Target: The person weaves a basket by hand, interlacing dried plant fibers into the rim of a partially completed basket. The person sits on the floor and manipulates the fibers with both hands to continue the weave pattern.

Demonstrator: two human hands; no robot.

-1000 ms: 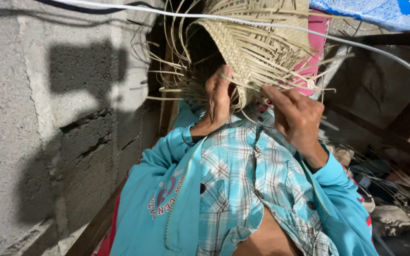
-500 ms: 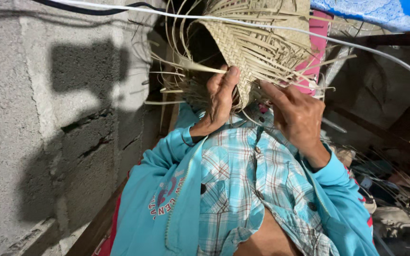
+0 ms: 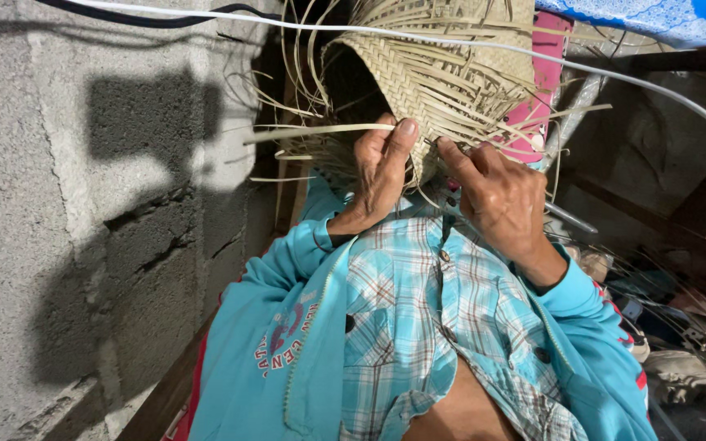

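Note:
A half-woven basket (image 3: pixel 443 77) of pale flat straw strips is held up in front of my chest, loose strip ends sticking out all around its edge. My left hand (image 3: pixel 382 171) grips the lower edge of the weave, thumb and fingers pinching a long loose strip (image 3: pixel 312 131) that points left. My right hand (image 3: pixel 496 192) pinches the weave's edge just to the right, fingers closed on the strips. Both arms wear turquoise sleeves over a plaid shirt (image 3: pixel 426 310).
A grey concrete block wall (image 3: pixel 83 212) stands close on the left. A white cable (image 3: pixel 614 73) crosses above the basket. A pink object (image 3: pixel 545 90) sits behind the weave. Loose strips and cluttered items (image 3: pixel 680 327) lie at the lower right.
My left hand has shifted up on the weave's edge and pulled a long strip out to the left. The right hand has stayed at the edge.

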